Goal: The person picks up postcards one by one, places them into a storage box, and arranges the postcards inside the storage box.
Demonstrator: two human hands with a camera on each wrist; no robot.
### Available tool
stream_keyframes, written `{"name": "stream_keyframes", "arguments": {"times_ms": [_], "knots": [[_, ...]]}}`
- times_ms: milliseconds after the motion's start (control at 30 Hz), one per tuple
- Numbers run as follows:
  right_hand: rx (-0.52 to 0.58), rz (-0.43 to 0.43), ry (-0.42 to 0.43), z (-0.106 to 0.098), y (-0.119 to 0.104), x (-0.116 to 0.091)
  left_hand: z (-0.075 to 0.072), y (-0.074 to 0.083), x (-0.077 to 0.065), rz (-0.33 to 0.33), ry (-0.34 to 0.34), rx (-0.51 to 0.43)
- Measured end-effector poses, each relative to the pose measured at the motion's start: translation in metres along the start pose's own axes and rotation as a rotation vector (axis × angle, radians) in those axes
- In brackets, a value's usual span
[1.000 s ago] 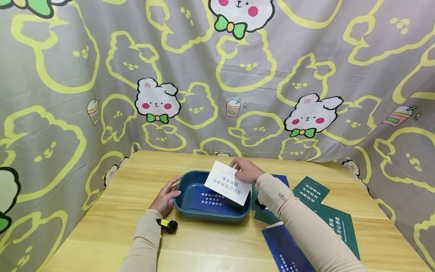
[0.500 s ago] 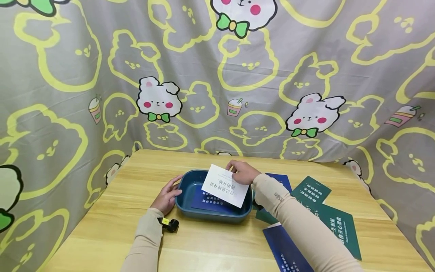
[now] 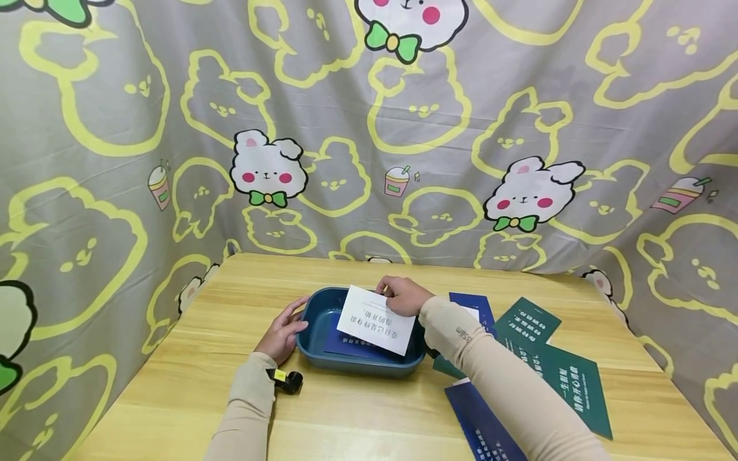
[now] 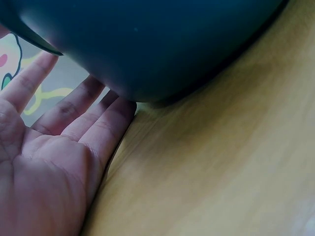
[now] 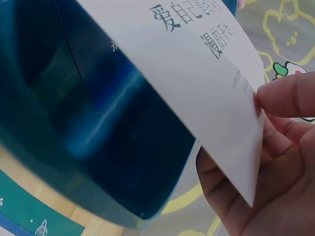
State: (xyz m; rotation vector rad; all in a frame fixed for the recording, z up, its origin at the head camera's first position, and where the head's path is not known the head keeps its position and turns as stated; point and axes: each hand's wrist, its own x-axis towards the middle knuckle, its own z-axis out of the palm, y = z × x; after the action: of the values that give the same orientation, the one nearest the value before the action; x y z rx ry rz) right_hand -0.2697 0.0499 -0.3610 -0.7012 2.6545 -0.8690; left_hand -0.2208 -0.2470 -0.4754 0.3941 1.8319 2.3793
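While the white card is pinched by the right hand over the tray, which is touched beside the left hand by its extended fingers, the card is best lowered flat before being let go

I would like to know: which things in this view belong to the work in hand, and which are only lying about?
In use now:
white card, held by the right hand
teal tray, touched by the left hand
blue card lying in the tray

Only lying about:
green cards and other blue cards on the table, though possibly part of the same work
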Motion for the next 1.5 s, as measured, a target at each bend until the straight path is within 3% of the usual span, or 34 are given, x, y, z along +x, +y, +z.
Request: {"name": "stream_keyframes", "arguments": {"times_ms": [400, 667, 1033, 1500], "knots": [[-0.029, -0.01, -0.033, 0.006, -0.008, 0.004, 0.0, 0.002, 0.0, -0.02, 0.01, -0.006], [-0.12, -0.025, -0.061, 0.008, -0.015, 0.008, 0.001, 0.002, 0.001, -0.008, 0.006, 0.01], [-0.214, -0.023, -0.113, 0.013, -0.019, 0.014, 0.002, 0.001, 0.0, -0.04, 0.023, 0.001], [-0.29, 0.054, -0.203, 0.016, -0.026, 0.018, 0.004, 0.003, -0.001, -0.05, 0.036, 0.002]]}}
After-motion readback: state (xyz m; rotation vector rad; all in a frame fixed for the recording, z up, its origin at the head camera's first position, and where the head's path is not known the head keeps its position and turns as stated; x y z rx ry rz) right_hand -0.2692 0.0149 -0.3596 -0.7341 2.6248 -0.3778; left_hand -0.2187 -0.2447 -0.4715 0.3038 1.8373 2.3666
